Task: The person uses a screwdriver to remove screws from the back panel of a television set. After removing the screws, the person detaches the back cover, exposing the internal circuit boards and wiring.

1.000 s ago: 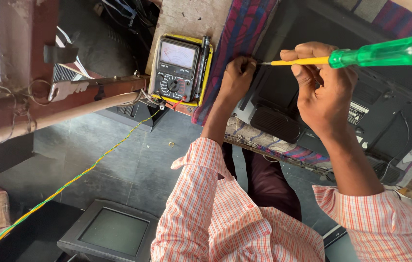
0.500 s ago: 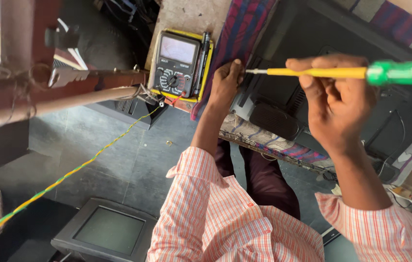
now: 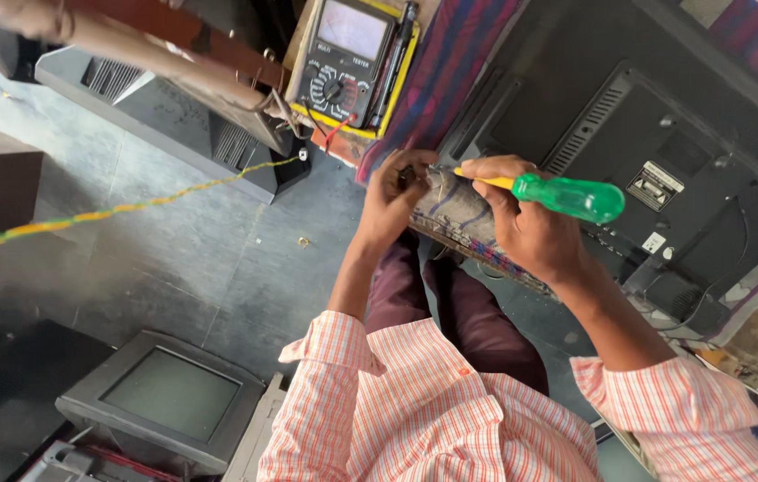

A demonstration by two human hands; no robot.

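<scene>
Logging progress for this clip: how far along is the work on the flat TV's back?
Done: the black TV lies face down on a striped cloth, a meter beside it. In hand: the right hand holds a green-handled screwdriver at the TV's edge, where the left hand steadies. Left: the back cover is on.

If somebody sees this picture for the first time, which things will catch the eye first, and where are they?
The translucent green-handled screwdriver with a yellow shaft stands out near the centre, held in the right hand, with its tip toward the left hand at the edge of the black flat television back. Above them, at the top, lies a yellow-cased black multimeter with a dial.
</scene>
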